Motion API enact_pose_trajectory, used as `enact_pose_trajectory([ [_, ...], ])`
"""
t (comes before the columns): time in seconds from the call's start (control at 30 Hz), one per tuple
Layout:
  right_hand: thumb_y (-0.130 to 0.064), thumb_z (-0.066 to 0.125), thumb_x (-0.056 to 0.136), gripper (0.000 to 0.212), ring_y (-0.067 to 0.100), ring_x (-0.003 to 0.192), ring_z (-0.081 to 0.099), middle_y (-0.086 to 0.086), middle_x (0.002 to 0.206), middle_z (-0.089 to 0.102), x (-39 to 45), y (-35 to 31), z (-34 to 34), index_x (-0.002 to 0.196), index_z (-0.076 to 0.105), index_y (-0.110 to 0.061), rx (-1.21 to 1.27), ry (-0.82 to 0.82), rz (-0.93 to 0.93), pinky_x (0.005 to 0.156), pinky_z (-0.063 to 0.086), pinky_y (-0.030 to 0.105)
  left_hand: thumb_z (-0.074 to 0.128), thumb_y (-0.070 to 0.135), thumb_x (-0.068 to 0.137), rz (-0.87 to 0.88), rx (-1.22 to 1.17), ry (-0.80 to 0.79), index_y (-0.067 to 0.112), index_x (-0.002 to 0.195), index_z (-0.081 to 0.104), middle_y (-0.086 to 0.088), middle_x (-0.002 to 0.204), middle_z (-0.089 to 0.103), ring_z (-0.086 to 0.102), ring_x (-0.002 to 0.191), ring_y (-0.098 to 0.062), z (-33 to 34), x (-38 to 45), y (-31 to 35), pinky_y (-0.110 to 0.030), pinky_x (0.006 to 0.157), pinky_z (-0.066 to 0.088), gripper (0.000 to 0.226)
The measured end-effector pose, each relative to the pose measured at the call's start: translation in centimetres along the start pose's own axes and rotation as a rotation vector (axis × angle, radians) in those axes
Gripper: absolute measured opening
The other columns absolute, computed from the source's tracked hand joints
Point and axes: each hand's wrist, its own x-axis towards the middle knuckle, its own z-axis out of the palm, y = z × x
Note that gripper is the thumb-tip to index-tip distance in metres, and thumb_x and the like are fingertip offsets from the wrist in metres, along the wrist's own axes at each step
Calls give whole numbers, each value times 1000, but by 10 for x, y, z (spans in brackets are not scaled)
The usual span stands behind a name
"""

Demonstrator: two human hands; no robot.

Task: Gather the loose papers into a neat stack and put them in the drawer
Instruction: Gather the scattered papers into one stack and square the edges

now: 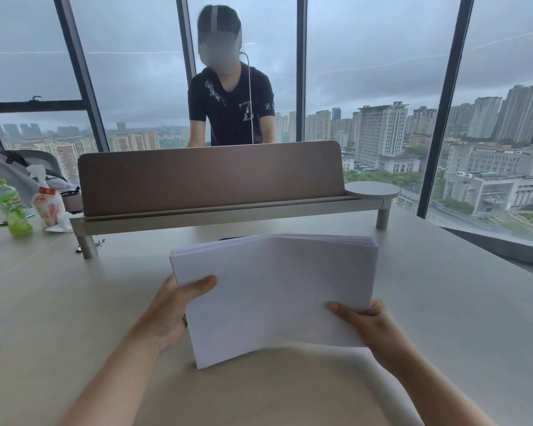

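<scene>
- The stack of papers (274,290) is held just above the tabletop (443,302), near the middle of its near edge and in front of the desk divider (210,176).
- The left hand (166,312) grips the stack's left edge, thumb on top and fingers underneath.
- The right hand (370,321) pinches the near right corner the same way, so both hands are clamped on the paper.
- The sheets look soft and floppy: the stack sags between the hands and its near edge bows down.
- The far right edge is fanned, so the stack is not yet square.
- Loose sheets probably slide on each other easily; holding both short edges with fingers flat beneath seems safest.
- No drawer is in view.
- A green bottle (11,207) stands near the far left corner, well apart.
</scene>
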Motion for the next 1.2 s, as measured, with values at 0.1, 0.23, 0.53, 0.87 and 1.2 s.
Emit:
enact_pose_trajectory([
  [0.1, -35, 91, 56, 54, 39, 100, 71, 21, 103, 76, -5, 5, -2, 97, 80, -2, 27, -37, 28, 93, 56, 51, 95, 49, 38, 0, 52, 24, 14, 100, 78, -15, 112, 74, 72, 99, -32, 2, 0, -5, -43, 84, 56, 73],
  [0.23, -11, 82, 72, 28, 38, 99, 72, 22, 107, 75, -2, -22, -4, 98, 79, -2, 68, -48, -13, 90, 57, 48, 95, 49, 41, 15, 33, 38, 13, 102, 78, -16, 112, 74, 71, 103, -36, 6, 0, -11, -46, 88, 54, 73],
  [0.53, -14, 80, 72, 37, 36, 90, 74, 18, 98, 78, 6, -40, 7, 105, 72, 0, 96, 101, -111, 74, 61, 41, 82, 21, 73, 152, 29, 207, 9, 108, 71, -11, 104, 77, 74, 93, -31, 20, -1, -22, -38, 72, 58, 38],
  [0.87, -27, 80, 76, 30, 30, 83, 74, 15, 94, 78, 2, -35, 15, 97, 75, -6, 115, 215, -101, 76, 60, 44, 71, 20, 73, 67, -47, 197, 1, 101, 73, -23, 108, 73, 72, 94, -38, 11, 2, -28, -42, 77, 57, 33],
  [1.2, -16, 84, 70, 40, 34, 92, 75, 15, 101, 78, 9, -33, 9, 106, 73, -5, 71, 109, -72, 81, 60, 46, 83, 51, 55, 152, 145, 234, 12, 94, 73, 0, 86, 79, 75, 86, -23, 16, 3, -32, -30, 62, 58, 56],
])
